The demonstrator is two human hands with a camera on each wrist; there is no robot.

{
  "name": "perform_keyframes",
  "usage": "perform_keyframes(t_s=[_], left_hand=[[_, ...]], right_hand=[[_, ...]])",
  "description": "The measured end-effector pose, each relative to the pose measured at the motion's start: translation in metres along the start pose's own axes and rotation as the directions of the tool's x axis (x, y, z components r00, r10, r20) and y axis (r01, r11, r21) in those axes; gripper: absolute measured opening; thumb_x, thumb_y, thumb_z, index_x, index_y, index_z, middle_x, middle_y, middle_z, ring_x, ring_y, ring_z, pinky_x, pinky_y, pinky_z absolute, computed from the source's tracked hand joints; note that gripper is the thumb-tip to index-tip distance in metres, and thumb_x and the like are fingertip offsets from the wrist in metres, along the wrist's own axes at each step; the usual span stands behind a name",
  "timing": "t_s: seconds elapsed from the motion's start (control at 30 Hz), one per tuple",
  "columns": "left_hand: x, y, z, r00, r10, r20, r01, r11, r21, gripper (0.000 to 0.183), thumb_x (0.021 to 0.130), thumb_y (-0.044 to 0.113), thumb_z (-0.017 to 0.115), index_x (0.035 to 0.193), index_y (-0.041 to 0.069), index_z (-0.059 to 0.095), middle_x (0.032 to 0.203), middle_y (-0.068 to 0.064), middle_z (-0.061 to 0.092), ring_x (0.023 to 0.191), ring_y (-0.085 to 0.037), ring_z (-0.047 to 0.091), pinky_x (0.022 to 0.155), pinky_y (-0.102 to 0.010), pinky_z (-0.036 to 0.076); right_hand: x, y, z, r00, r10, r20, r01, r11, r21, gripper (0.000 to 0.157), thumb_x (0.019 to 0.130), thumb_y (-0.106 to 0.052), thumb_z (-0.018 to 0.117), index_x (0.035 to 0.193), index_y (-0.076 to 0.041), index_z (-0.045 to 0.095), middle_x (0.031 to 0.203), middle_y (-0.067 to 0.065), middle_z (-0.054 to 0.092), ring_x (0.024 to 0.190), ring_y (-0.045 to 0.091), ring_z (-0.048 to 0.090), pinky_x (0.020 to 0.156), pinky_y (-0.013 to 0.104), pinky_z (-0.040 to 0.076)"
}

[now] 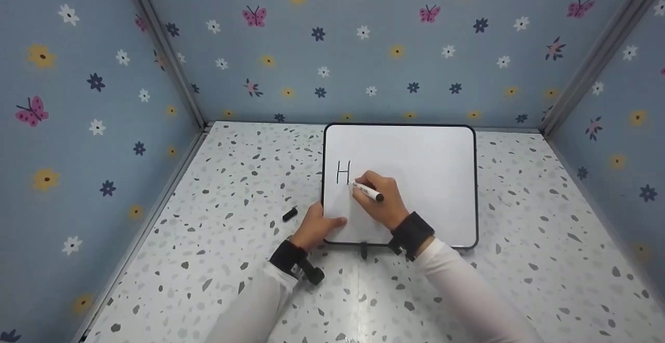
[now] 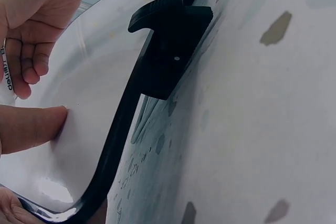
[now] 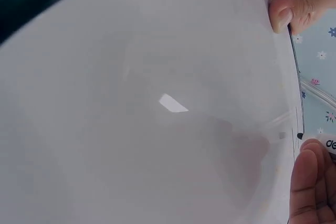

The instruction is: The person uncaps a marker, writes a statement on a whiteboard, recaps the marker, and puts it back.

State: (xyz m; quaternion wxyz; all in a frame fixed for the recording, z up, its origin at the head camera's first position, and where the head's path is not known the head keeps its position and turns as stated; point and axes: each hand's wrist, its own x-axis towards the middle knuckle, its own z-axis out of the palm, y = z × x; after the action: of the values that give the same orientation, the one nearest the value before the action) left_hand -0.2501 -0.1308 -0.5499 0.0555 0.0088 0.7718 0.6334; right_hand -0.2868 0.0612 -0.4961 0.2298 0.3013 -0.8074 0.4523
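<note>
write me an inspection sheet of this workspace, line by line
Surface: white tabletop with grey flecks
Job's things: white rectangular black-rimmed board, bearing a black H near its left edge; white cylindrical black-ended marker
Clutter: small black cylindrical cap, loose left of the board
Hands: right hand grips the marker; left hand pinches the board's left edge
Cables: nothing seen
Surroundings: blue flower-and-butterfly wall panels, grey corner posts

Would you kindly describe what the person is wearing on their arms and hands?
The left sleeve and right sleeve are white and plain, reaching almost to the wrists. Beyond them sit a black left wristband, with a dark block jutting from it, and a broad black right wristband. The left hand and right hand wear no gloves.
</note>
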Motion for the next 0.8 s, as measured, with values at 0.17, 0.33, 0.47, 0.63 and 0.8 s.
perform_keyframes(t_s=[0.17,0.33,0.47,0.63,0.8], left_hand=[[-0.0004,-0.0007,0.0006,0.999,-0.041,-0.014,0.042,0.999,0.01,0.05,0.089,0.006,0.079,0.134,-0.008,0.064,0.126,-0.023,0.075,0.111,-0.028,0.073,0.107,-0.047,0.057],[0.0004,0.0001,0.0009,0.998,-0.064,-0.019,0.064,0.998,0.019,0.051,0.089,0.008,0.079,0.136,-0.007,0.063,0.128,-0.022,0.074,0.114,-0.03,0.072,0.11,-0.049,0.055],[0.0006,0.0006,0.0011,0.998,-0.06,-0.016,0.061,0.998,0.017,0.052,0.089,0.008,0.078,0.137,-0.007,0.063,0.129,-0.022,0.074,0.117,-0.031,0.072,0.112,-0.05,0.054],[0.0007,-0.0001,0.0014,0.998,-0.055,-0.015,0.055,0.998,0.008,0.052,0.088,0.006,0.078,0.136,-0.006,0.064,0.129,-0.022,0.074,0.117,-0.031,0.072,0.112,-0.05,0.055],[0.0007,0.0004,0.0,0.998,-0.058,-0.014,0.058,0.998,0.011,0.05,0.089,0.007,0.078,0.136,-0.005,0.065,0.128,-0.021,0.075,0.116,-0.031,0.073,0.111,-0.05,0.055]], right_hand=[[0.0024,0.0052,-0.0013,0.999,0.008,-0.048,-0.009,1.0,-0.007,0.007,0.085,0.002,0.07,0.089,-0.003,0.072,0.077,0.013,0.076,0.062,0.01,0.053,0.06,0.019,0.04],[0.0042,0.0065,-0.0019,0.999,0.024,-0.046,-0.024,1.0,-0.011,0.005,0.088,-0.004,0.069,0.09,0.0,0.072,0.077,0.012,0.075,0.063,0.011,0.052,0.06,0.021,0.041],[0.0051,0.0047,-0.0018,0.999,0.035,-0.041,-0.035,0.999,-0.013,0.008,0.089,-0.006,0.069,0.091,0.001,0.072,0.078,0.013,0.076,0.063,0.012,0.053,0.06,0.022,0.042],[0.0048,0.0042,-0.0014,0.998,0.039,-0.044,-0.04,0.999,-0.018,0.007,0.088,-0.004,0.07,0.091,0.001,0.072,0.079,0.014,0.076,0.064,0.011,0.053,0.06,0.022,0.041],[0.004,0.0051,-0.0025,0.998,0.028,-0.05,-0.028,1.0,-0.011,0.006,0.087,-0.003,0.07,0.09,0.002,0.071,0.079,0.014,0.076,0.064,0.011,0.052,0.06,0.021,0.041]])
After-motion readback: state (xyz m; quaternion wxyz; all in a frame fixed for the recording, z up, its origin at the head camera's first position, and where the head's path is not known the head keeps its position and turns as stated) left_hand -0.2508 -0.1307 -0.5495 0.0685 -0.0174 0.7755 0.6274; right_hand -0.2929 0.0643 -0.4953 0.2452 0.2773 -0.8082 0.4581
